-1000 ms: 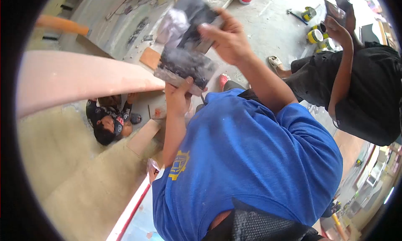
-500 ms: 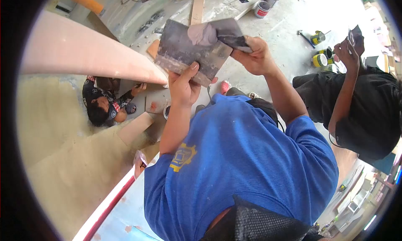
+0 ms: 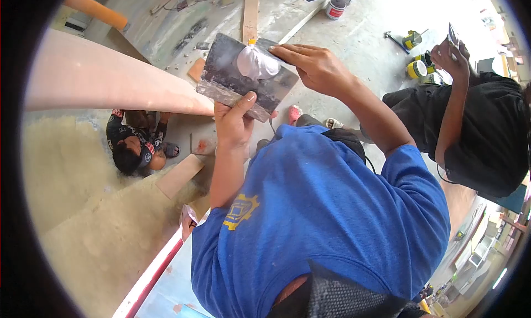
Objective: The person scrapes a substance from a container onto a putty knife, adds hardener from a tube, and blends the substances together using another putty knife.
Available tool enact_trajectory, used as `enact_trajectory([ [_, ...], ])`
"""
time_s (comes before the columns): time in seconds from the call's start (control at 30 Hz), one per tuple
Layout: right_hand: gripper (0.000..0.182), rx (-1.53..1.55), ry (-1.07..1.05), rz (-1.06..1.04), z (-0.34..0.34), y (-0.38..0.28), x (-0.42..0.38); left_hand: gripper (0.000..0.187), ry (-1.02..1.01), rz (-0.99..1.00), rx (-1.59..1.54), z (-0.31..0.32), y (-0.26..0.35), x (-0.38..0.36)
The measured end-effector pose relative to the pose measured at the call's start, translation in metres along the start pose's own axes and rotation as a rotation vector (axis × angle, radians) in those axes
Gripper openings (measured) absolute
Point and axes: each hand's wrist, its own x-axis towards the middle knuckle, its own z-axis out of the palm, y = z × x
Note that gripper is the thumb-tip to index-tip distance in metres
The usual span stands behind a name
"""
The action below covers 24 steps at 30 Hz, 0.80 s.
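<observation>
My left hand (image 3: 235,119) grips the lower edge of a flat, dark, smeared mixing board (image 3: 221,63), thumb on top. A mound of pale grey-lilac putty (image 3: 259,63) lies on the board's face. A small yellow dab (image 3: 252,41) shows at the far end of the mound. Fingers closed, my right hand (image 3: 323,69) is at the board's far right side, pinching a dark flat putty spreader (image 3: 266,43). Most of the spreader is hidden behind the putty and my fingers.
At left, a long pale pink tapered piece (image 3: 121,74) reaches toward the board. A crouching person (image 3: 135,144) is below it. Another person in black (image 3: 459,124) stands at right. Paint cans (image 3: 336,8), yellow-labelled tins (image 3: 416,69) and a hammer (image 3: 395,41) lie on the floor.
My right hand has turned over, palm now downward, and the spreader has swung from flat to nearly edge-on. The putty now sits as a rounder mound, with the yellow dab showing.
</observation>
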Motion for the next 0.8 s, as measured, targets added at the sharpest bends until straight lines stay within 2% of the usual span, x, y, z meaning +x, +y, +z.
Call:
enact_trajectory([
  [0.1,0.053,-0.019,-0.129,0.153,0.028,0.03,-0.02,0.045,-0.057,-0.036,-0.088,-0.012,0.0,-0.009],
  [0.13,0.047,-0.02,-0.185,0.258,0.036,0.034,-0.031,0.047,-0.1,-0.032,-0.086,-0.018,-0.001,-0.014],
  [0.23,0.04,0.388,-0.098,0.785,0.046,0.029,-0.055,0.046,-0.094,-0.044,-0.168,-0.04,-0.004,-0.029],
  [0.37,0.039,1.349,0.366,1.018,0.054,0.029,-0.092,0.041,-0.04,-0.073,-0.155,-0.069,-0.016,-0.045],
  [0.5,0.043,1.614,0.446,0.95,0.044,0.017,-0.094,0.042,0.007,-0.123,-0.175,-0.073,-0.022,-0.052],
  [0.6,0.046,1.634,0.482,0.816,0.041,0.001,-0.077,0.044,0.01,-0.132,-0.162,-0.069,-0.029,-0.042],
  [0.7,0.047,1.543,0.444,0.754,0.041,-0.019,-0.073,0.045,-0.045,-0.054,-0.094,-0.053,-0.031,-0.04],
  [0.73,0.049,1.598,0.45,0.683,0.038,-0.027,-0.074,0.046,0.021,-0.048,-0.063,-0.037,-0.026,-0.042],
  [0.8,0.05,1.407,0.393,0.644,0.035,-0.043,-0.076,0.046,0.026,-0.011,-0.058,-0.032,-0.024,-0.05],
])
